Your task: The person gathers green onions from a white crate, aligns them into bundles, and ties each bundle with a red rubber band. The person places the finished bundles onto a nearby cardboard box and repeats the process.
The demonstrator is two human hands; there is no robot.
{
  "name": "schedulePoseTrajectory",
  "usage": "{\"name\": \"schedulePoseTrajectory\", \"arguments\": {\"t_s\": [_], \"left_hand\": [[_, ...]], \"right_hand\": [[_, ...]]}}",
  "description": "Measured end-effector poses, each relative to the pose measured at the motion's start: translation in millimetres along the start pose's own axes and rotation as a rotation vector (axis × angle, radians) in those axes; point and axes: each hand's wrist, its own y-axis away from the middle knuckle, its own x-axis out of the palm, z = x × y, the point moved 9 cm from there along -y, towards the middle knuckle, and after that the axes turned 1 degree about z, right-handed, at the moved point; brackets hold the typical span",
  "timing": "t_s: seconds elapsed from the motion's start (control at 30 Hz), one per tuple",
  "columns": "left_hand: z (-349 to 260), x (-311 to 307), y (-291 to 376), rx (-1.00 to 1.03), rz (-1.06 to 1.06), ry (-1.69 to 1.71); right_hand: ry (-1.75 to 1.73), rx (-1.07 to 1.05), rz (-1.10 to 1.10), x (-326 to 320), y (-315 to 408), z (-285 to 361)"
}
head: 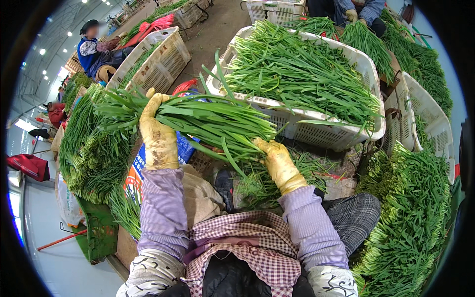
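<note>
A bunch of long green garlic chives (215, 115) stretches across in front of me, held between both hands in yellow rubber gloves. My left hand (157, 130) grips it near the leafy end, thumb and fingers showing above the leaves. At the stem end, my right hand (280, 163) has its fingers closed on the bunch. Just behind the bunch stands a white plastic crate (326, 137) heaped with more chives (293, 74). Loose leaves (259, 182) lie on the ground below my hands.
Stacked chives rise at left (96, 148) and right (408, 222). A green crate (100, 234) stands at lower left, a blue and white printed sack (185, 148) beside my left hand. White crates (432, 115) flank the right. Co-workers sit at upper left (89, 55) and top right (362, 11).
</note>
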Motion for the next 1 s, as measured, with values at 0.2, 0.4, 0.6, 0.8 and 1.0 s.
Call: {"name": "schedulePoseTrajectory", "arguments": {"t_s": [0.2, 0.4, 0.6, 0.8, 1.0], "left_hand": [[13, -19, 11, 0.013, -0.044, -0.085], [-24, -21, 7, 0.092, 0.169, -0.06], [-40, -12, 28, 0.093, 0.352, -0.033], [-41, 7, 46, 0.126, 0.519, 0.002], [-26, 27, 62, 0.087, 0.715, 0.046]], "right_hand": [[0.099, -0.05, -0.248, -80, -15, -52], [1.157, 0.475, -0.401, -177, 24, -74], [0.813, 0.119, 0.134, -80, 10, -17], [0.632, -0.063, 0.247, -11, 15, 14], [0.391, -0.102, 0.34, 47, 7, 11]]}}
